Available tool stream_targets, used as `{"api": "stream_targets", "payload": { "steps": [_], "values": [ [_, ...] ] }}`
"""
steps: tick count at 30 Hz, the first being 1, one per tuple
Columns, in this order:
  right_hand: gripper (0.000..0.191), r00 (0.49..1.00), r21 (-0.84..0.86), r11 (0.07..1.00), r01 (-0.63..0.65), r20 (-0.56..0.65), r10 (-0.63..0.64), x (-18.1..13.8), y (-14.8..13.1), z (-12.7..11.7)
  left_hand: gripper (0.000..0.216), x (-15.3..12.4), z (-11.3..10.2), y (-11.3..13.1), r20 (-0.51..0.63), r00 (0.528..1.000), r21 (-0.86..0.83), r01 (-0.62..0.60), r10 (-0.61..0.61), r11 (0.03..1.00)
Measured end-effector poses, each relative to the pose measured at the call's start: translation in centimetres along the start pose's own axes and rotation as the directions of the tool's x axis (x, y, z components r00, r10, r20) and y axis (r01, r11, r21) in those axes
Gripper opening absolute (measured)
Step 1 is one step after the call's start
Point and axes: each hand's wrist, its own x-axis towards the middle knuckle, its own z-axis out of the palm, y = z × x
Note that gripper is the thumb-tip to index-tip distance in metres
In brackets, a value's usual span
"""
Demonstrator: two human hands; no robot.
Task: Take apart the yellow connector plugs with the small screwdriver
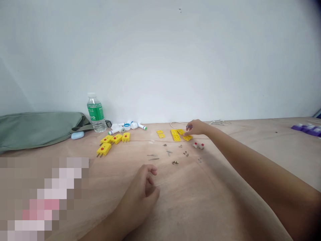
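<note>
My right hand is stretched far out over the yellow plastic plug shells. Its fingers are bent down and closed at one yellow shell; a small dark bluish spot shows by the fingertips. Nearer to me, my left hand hovers above the cloth, fingers loosely curled with a gap to the thumb and nothing in it. Beyond it lie thin metal strips, small brass-coloured pieces and other tiny metal parts. Two small white parts with red tops sit below my right wrist.
Several yellow two-pin plugs with red buttons lie at left. Behind them are white-and-blue plastic parts, a water bottle, a light blue case and a green bag. A white cable runs along the wall; purple objects stand far right.
</note>
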Motion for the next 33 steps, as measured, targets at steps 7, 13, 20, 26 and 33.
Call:
{"api": "stream_targets", "payload": {
  "steps": [7, 13, 20, 26, 33],
  "values": [
    [0.063, 0.987, -0.056, 0.991, -0.125, 0.09, 0.13, 0.1, 0.1, 1.0, 0.032, 0.1, 0.0, -0.1, -0.004, 1.0, -0.002, -0.023, 0.023, 1.0],
    [0.058, 0.99, -0.009, 0.999, -0.037, 0.139, 0.038, 0.0, 0.4, 0.7, 0.032, 0.1, 0.0, 0.1, -0.004, 1.0, -0.022, -0.031, 0.031, 0.999],
    [0.058, 0.996, 0.012, 1.0, -0.015, 0.083, 0.014, 0.3, -0.7, 0.8, 0.032, 0.2, 0.1, -0.2, -0.003, 0.999, -0.044, -0.053, 0.053, 0.998],
    [0.03, 0.996, -0.028, 0.996, -0.084, 0.036, 0.085, 1.0, -2.3, 1.3, 0.034, 0.3, 0.2, -0.6, 0.022, 0.999, -0.073, -0.033, 0.035, 0.997],
    [0.03, 0.984, -0.048, 0.984, -0.171, 0.042, 0.173, 1.3, -4.7, 3.4, 0.033, 0.3, 0.2, -0.3, 0.026, 0.999, -0.058, -0.035, 0.036, 0.998]
  ]
}}
